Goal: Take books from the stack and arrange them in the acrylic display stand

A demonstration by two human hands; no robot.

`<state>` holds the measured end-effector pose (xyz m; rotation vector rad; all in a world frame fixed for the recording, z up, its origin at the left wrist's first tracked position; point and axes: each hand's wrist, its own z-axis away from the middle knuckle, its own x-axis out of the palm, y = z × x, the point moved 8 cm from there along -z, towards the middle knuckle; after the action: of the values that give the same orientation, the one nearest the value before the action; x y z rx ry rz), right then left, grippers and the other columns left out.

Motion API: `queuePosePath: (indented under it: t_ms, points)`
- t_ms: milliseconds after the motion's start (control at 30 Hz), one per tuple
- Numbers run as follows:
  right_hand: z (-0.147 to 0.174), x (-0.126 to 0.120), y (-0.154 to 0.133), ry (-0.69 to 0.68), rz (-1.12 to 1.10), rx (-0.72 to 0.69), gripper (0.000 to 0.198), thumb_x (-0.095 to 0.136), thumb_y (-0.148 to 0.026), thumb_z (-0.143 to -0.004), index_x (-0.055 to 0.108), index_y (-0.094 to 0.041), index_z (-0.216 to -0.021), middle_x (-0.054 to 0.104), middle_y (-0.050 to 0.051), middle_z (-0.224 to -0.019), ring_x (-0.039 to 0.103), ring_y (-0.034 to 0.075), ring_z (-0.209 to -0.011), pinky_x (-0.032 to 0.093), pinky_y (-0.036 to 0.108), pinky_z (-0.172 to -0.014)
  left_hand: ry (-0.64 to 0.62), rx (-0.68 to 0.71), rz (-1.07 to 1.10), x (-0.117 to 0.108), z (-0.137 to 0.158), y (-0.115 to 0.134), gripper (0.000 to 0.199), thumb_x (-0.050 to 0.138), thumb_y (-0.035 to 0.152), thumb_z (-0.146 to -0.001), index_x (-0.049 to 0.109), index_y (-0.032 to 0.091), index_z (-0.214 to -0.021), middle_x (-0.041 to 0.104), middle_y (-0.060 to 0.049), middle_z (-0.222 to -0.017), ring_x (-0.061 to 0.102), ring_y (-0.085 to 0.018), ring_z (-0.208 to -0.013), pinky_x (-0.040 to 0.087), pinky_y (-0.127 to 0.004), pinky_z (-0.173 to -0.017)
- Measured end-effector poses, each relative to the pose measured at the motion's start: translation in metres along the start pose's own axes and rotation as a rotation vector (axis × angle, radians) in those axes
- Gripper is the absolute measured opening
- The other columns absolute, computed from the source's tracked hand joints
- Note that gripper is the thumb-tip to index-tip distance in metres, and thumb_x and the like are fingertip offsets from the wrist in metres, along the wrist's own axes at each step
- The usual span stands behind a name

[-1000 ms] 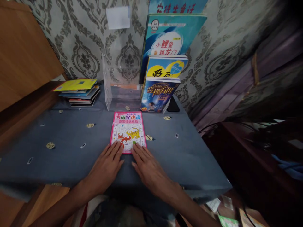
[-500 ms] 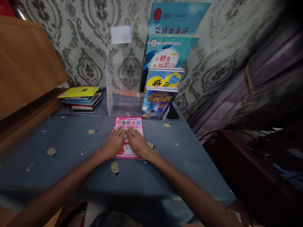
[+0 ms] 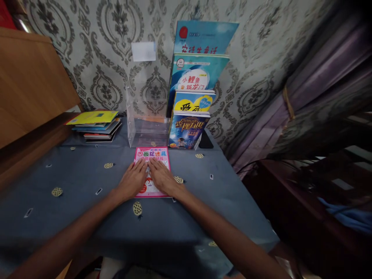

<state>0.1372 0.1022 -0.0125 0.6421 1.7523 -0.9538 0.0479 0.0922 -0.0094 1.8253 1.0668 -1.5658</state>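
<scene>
Lying palm down on the pink book, your left hand and your right hand have their fingers stretched out flat and held close together, pinching nothing. The fingertips of both angle inward and nearly meet, so they cover much of the middle of the cover. The book lies flat on the tabletop, in front of you, with its title showing above your fingers.

Just beyond its far edge, a clear stand blocks the way toward the wall; you cannot tell whether the two touch. At the right of the stand, four upright books rise in steps: a dark blue book in front, then a blue and yellow book, a teal book and a tall blue book at the back. A flat black object lies just beside them.

Farther left, well apart from your hands, sits a stack of books topped by a yellow one, near a wooden panel. A tied purple curtain hangs on the right, above a blue cloth.
</scene>
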Motion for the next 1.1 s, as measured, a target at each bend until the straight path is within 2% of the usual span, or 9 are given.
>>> queuePosePath:
  t_ms: [200, 367, 567, 700, 800, 933, 1100]
  points:
    - [0.0, 0.001, 0.0, 0.008, 0.027, -0.014, 0.052, 0.031, -0.021, -0.102, 0.043, 0.0, -0.148, 0.039, 0.022, -0.157, 0.029, 0.026, -0.151, 0.027, 0.045, -0.124, -0.008, 0.011, -0.036, -0.001, 0.001, 0.002, 0.048, 0.036, 0.011, -0.096, 0.052, 0.006, -0.141, 0.047, -0.02, -0.152, 0.041, -0.027, -0.145, 0.037, -0.045, -0.116]
    - [-0.002, 0.003, 0.003, 0.055, 0.014, -0.029, 0.049, 0.036, -0.023, -0.103, 0.045, -0.004, -0.148, 0.043, 0.021, -0.155, 0.032, 0.024, -0.15, 0.028, 0.043, -0.123, 0.04, -0.002, -0.007, 0.004, 0.0, -0.003, 0.049, 0.037, 0.013, -0.097, 0.049, 0.006, -0.143, 0.046, -0.021, -0.153, 0.041, -0.028, -0.145, 0.036, -0.046, -0.116]
    - [-0.009, 0.006, 0.007, 0.079, 0.03, -0.029, 0.05, 0.035, -0.023, -0.103, 0.046, -0.003, -0.147, 0.044, 0.022, -0.155, 0.035, 0.026, -0.148, 0.03, 0.044, -0.122, 0.048, 0.026, 0.041, 0.004, -0.006, -0.006, 0.044, 0.037, 0.016, -0.099, 0.051, 0.008, -0.14, 0.052, -0.02, -0.148, 0.046, -0.027, -0.141, 0.037, -0.046, -0.115]
    - [-0.019, 0.008, 0.013, 0.065, 0.044, 0.01, 0.05, 0.039, -0.018, -0.099, 0.045, -0.004, -0.147, 0.043, 0.02, -0.156, 0.035, 0.025, -0.148, 0.029, 0.043, -0.123, 0.09, 0.008, 0.107, -0.004, -0.016, -0.011, 0.037, 0.038, 0.023, -0.101, 0.056, 0.012, -0.132, 0.059, -0.019, -0.139, 0.055, -0.029, -0.131, 0.044, -0.047, -0.108]
    - [-0.029, 0.006, 0.019, 0.064, 0.057, 0.036, 0.052, 0.041, -0.015, -0.097, 0.044, -0.002, -0.147, 0.041, 0.022, -0.156, 0.034, 0.025, -0.149, 0.027, 0.04, -0.124, 0.09, -0.01, 0.135, -0.003, -0.032, -0.021, 0.036, 0.037, 0.022, -0.1, 0.058, 0.013, -0.128, 0.061, -0.018, -0.135, 0.058, -0.027, -0.126, 0.046, -0.046, -0.106]
    - [-0.043, -0.001, 0.025, 0.056, 0.078, 0.064, 0.052, 0.037, -0.013, -0.097, 0.044, 0.0, -0.147, 0.043, 0.022, -0.154, 0.035, 0.025, -0.148, 0.027, 0.042, -0.123, 0.083, -0.027, 0.148, 0.008, -0.055, -0.037, 0.04, 0.036, 0.022, -0.1, 0.055, 0.012, -0.134, 0.057, -0.018, -0.143, 0.052, -0.025, -0.135, 0.04, -0.044, -0.113]
    - [-0.049, -0.011, 0.032, 0.057, 0.084, 0.083, 0.049, 0.034, -0.023, -0.103, 0.046, -0.007, -0.147, 0.046, 0.016, -0.155, 0.037, 0.023, -0.147, 0.026, 0.042, -0.123, 0.051, -0.049, 0.167, 0.023, -0.065, -0.048, 0.047, 0.035, 0.027, -0.102, 0.047, 0.01, -0.144, 0.047, -0.017, -0.153, 0.04, -0.026, -0.145, 0.036, -0.047, -0.117]
